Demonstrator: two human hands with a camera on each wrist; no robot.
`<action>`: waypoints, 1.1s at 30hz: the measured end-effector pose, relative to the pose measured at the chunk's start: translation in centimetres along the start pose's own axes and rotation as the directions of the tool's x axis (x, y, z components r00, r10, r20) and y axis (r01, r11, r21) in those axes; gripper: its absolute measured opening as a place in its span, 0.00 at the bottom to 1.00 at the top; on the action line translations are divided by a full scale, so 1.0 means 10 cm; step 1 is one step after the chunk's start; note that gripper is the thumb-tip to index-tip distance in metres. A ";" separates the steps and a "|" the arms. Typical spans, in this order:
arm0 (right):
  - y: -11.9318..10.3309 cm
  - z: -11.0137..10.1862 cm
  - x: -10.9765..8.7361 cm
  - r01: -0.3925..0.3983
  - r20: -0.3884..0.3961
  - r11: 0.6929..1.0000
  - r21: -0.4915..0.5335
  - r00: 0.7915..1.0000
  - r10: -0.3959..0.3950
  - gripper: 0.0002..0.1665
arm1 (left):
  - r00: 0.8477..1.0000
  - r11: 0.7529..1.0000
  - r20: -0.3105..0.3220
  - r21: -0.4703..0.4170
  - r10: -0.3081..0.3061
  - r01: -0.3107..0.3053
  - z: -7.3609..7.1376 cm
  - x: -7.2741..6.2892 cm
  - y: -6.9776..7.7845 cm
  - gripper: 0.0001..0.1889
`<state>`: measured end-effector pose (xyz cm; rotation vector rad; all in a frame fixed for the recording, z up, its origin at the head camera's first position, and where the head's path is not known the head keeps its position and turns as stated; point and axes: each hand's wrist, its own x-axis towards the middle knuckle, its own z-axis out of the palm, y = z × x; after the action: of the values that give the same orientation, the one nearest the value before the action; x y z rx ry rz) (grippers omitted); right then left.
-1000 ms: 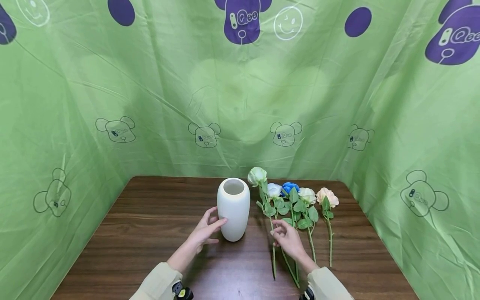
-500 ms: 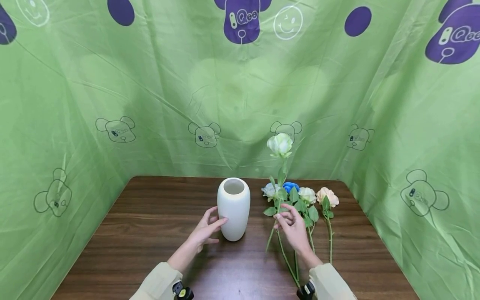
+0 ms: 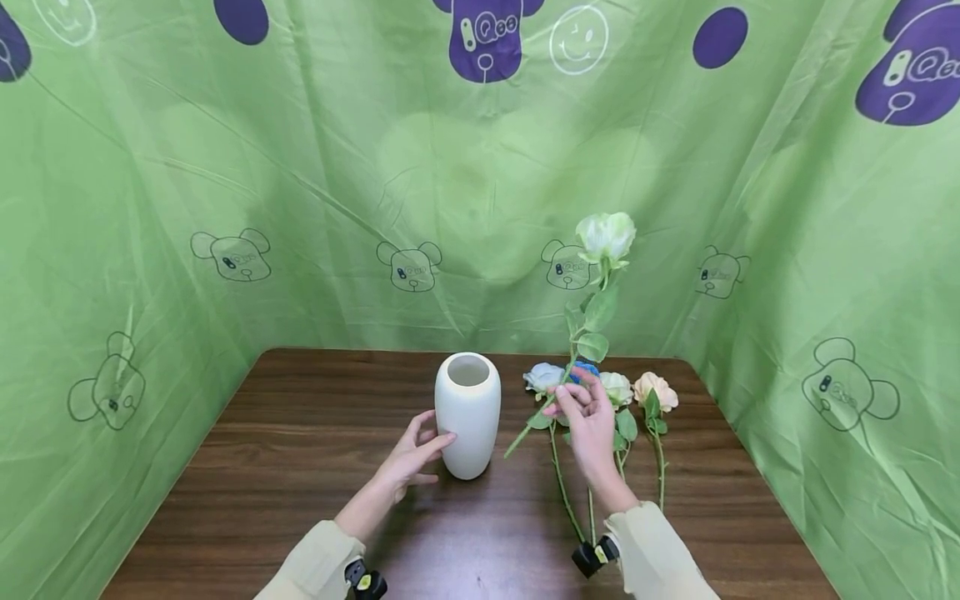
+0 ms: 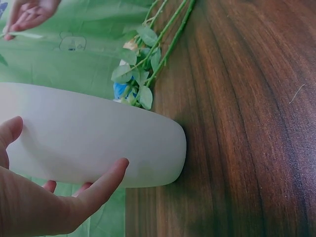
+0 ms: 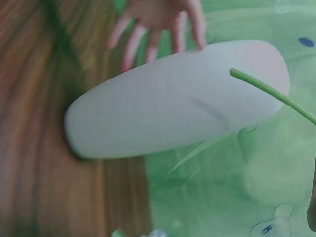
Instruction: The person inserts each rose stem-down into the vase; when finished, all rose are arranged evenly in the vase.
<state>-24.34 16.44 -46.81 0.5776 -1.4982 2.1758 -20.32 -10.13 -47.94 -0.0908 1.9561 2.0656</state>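
Note:
A tall white vase (image 3: 468,429) stands upright on the table. On its left side my left hand (image 3: 405,458) rests with spread fingers, the thumb touching the front of the wall. My right hand (image 3: 591,429) pinches the stem of a pale green-white rose (image 3: 606,237) above the other flowers. The rose leans right, its bloom up and its bare stem end pointing down-left toward the vase, below rim height in the head view. In the right wrist view the cut stem (image 5: 271,91) shows in front of the vase (image 5: 173,98); most of the right hand is out of that frame.
Right of the vase lie a pale blue rose (image 3: 543,377), a blue rose (image 3: 583,372) partly hidden by the right hand, a cream rose (image 3: 617,388) and a peach rose (image 3: 656,392). Green printed cloth (image 3: 322,208) encloses the wooden table (image 3: 300,450).
The green-white rose has been lifted off the table by my right hand, raised, and tilted so its bloom leans right and its stem end swings left. The left hand and vase stayed put.

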 end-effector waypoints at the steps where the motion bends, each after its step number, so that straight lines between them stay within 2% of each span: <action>1: -0.01 0.03 0.04 0.015 -0.008 0.999 0.029 1.000 -0.014 0.22 | 1.000 1.000 -0.002 0.002 0.003 -0.003 0.00 0.00 0.00 0.41; 3: -0.07 0.13 0.11 0.044 -0.032 0.996 0.072 0.999 -0.042 0.22 | 1.000 1.000 -0.002 0.004 0.009 -0.009 0.01 -0.01 0.01 0.41; 5: -0.55 0.47 0.17 0.016 -0.101 0.999 0.032 0.995 -0.012 0.21 | 1.000 1.000 -0.004 -0.006 0.003 -0.003 0.01 -0.02 0.02 0.41; 7: -0.64 0.59 0.25 0.019 -0.135 0.998 0.059 0.991 -0.011 0.18 | 1.000 1.000 -0.005 -0.011 0.010 -0.010 0.02 -0.02 0.03 0.40; 11: -0.72 0.77 0.40 0.012 -0.197 0.996 0.085 0.980 0.005 0.17 | 1.000 1.000 -0.001 -0.015 -0.002 0.002 0.01 -0.02 0.04 0.39; 17: -0.65 0.93 0.57 0.070 -0.214 0.997 0.028 0.975 -0.063 0.20 | 1.000 1.000 0.004 -0.016 -0.006 0.006 0.01 -0.03 0.04 0.39; 22: -0.55 1.01 0.61 0.039 -0.159 0.996 -0.074 0.986 -0.050 0.21 | 1.000 1.000 0.000 -0.005 0.011 -0.011 0.00 -0.03 0.02 0.40; 27: -0.56 1.13 0.50 0.000 -0.053 0.980 -0.198 0.999 -0.011 0.21 | 1.000 1.000 0.007 0.018 0.019 -0.019 0.00 -0.02 0.01 0.41; 33: -0.59 1.23 0.32 0.033 0.102 0.921 -0.388 0.995 0.008 0.17 | 1.000 1.000 0.008 -0.011 0.006 -0.006 0.00 -0.04 0.04 0.39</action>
<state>-22.48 7.10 -36.48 0.5613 -1.9107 1.7851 -20.06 -10.18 -47.43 -0.0788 1.9427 2.0773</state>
